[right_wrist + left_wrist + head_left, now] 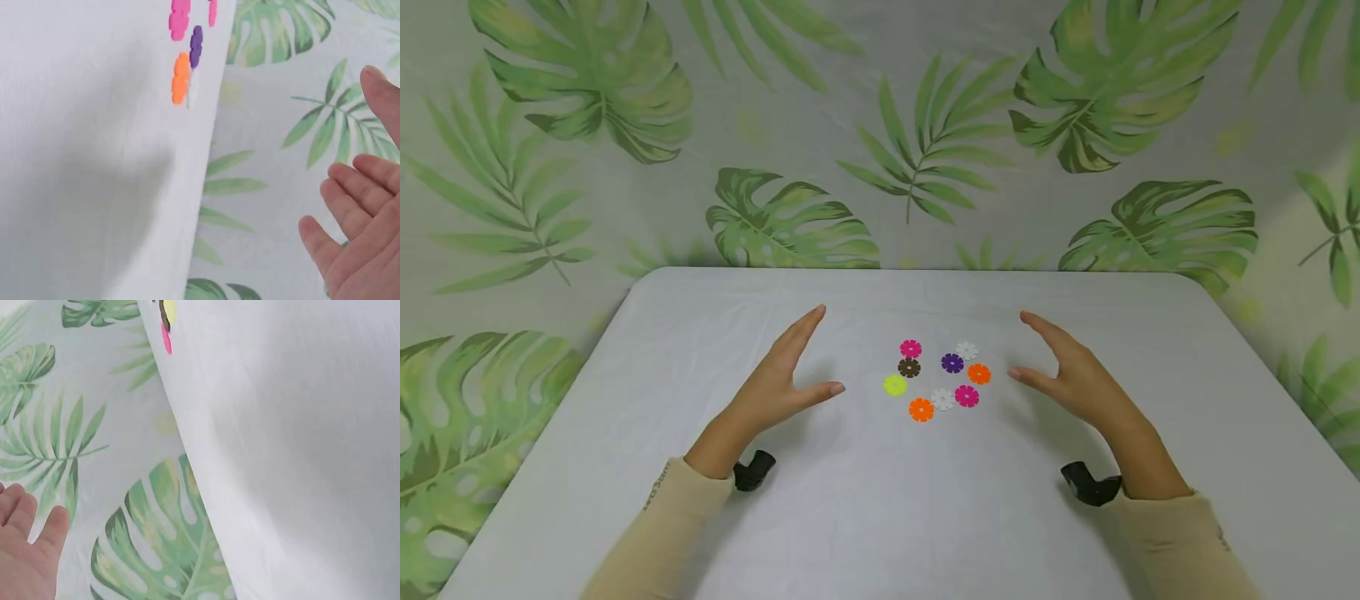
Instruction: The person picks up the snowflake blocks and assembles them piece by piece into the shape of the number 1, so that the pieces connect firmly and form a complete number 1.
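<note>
currently both the left hand (775, 385) and the right hand (1081, 382) hover over the white table (865, 517), thumbs spread wide from extended fingers, neither holding anything. between them, well apart from both, nine notched discs (952, 362) lie in a loose cluster. nearest the left hand is a yellow-green disc (895, 385), by a brown disc (909, 367) and a pink one; nearest the right hand is an orange disc (979, 374). another orange, a white and a second pink lie along the front.
</note>
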The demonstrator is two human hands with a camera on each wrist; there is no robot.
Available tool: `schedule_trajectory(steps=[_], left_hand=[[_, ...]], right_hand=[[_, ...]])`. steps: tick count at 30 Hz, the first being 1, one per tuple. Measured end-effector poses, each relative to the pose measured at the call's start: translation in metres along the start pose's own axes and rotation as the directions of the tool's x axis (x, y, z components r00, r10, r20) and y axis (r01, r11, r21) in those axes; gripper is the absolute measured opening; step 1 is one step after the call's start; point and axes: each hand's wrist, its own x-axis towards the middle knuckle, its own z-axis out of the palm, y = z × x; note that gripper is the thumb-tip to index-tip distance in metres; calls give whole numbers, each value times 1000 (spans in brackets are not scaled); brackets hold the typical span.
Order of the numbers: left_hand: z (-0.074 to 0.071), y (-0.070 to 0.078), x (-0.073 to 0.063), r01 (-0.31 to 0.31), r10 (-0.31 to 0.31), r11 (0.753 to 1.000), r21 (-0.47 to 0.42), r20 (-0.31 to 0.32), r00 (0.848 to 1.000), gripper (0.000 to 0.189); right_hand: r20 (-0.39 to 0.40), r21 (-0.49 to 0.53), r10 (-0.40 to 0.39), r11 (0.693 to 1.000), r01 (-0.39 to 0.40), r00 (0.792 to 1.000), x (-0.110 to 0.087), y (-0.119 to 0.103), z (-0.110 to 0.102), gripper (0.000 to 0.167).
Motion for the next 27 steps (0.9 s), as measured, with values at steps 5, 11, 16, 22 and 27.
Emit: schedule_trajectory(steps=[5, 11, 16, 22, 27], left_hand=[[13, 1, 3, 57, -58, 990, -129, -8, 998, 88], [28, 7, 9, 81, -89, 945, -317, -12, 996, 84], [31, 27, 11, 122, -122, 898, -422, 28, 992, 81], [50, 16, 15, 144, -143, 913, -381, 32, 989, 78], [71, -5, 19, 166, -160, 931, -325, 45, 986, 74]], right_hand=[[-28, 73, 16, 997, -14, 999, 3, 6, 13, 73], [-60, 170, 12, 985, -1, 998, 6, 15, 29, 63], [-31, 237, 46, 971, -38, 998, 9, 17, 39, 61], [-14, 283, 59, 958, -52, 998, 12, 21, 47, 58], [27, 283, 98, 954, -102, 995, 15, 28, 57, 54]])
